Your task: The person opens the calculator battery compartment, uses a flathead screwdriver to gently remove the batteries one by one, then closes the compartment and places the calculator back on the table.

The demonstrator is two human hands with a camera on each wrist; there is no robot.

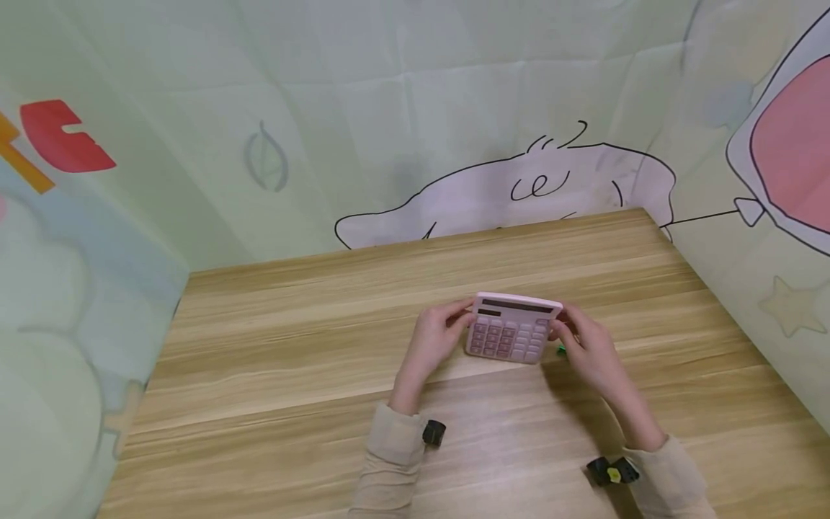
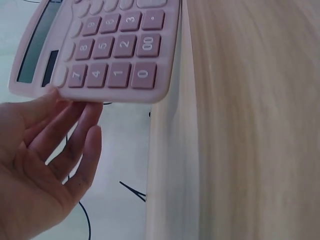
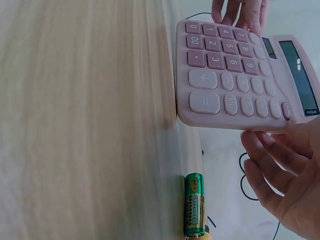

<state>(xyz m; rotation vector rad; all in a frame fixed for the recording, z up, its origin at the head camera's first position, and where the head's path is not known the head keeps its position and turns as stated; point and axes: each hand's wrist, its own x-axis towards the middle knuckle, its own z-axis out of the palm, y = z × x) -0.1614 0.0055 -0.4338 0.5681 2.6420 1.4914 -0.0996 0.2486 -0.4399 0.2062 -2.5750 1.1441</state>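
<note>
A pink calculator (image 1: 509,328) is tilted up on the table, its keys and display facing the person. My left hand (image 1: 438,337) pinches its left edge, thumb at the front near the display and fingers behind. On the opposite edge, my right hand (image 1: 588,349) grips likewise, with the thumb by the top corner keys. In the right wrist view, the display (image 3: 300,75) shows a small character at one end. A green GP battery (image 3: 194,205) lies on the table near the right hand; in the head view that hand mostly covers it.
The wood-grain table (image 1: 279,360) reaches back to a fabric backdrop (image 1: 324,108) with cartoon drawings. Something orange (image 3: 202,236) shows at the battery's end in the right wrist view. Both wrists carry black straps or devices (image 1: 434,432).
</note>
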